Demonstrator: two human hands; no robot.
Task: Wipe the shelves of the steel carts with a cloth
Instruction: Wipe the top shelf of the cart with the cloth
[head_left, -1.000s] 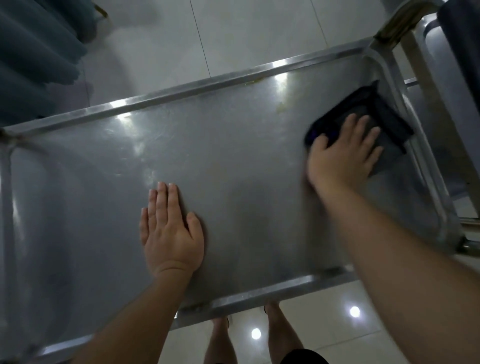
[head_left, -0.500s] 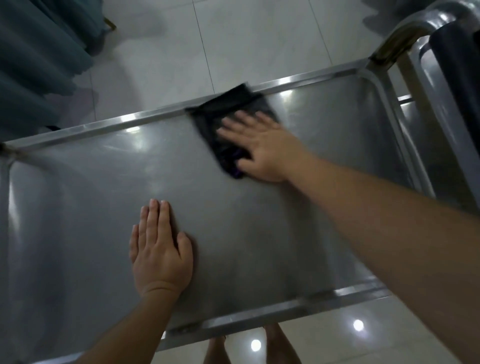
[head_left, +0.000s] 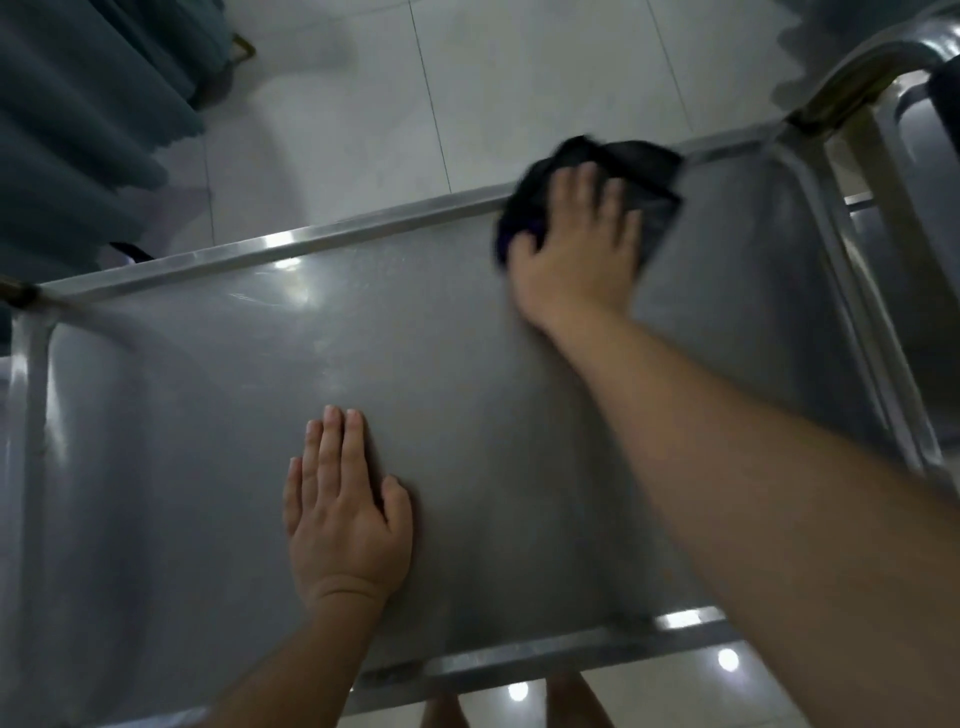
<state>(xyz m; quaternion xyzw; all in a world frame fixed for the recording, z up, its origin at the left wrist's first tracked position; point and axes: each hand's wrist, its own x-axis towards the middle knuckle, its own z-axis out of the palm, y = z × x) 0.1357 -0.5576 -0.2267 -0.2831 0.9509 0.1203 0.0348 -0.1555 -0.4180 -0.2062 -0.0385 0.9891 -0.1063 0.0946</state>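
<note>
Your right hand (head_left: 574, 249) presses the soft, light cloth (head_left: 623, 166) against the shelf (head_left: 467, 415) rim, fingers spread; left hand (head_left: 345, 512) lies flat, bracing — keep your palm on its bunched middle

Dark bunched cloth (head_left: 631, 171) lies at the steel shelf's (head_left: 467, 395) far rim.

Right hand (head_left: 574, 260) presses dark cloth (head_left: 618, 176) at shelf (head_left: 467, 395) far rim; left hand (head_left: 345, 509) flat on shelf.
</note>
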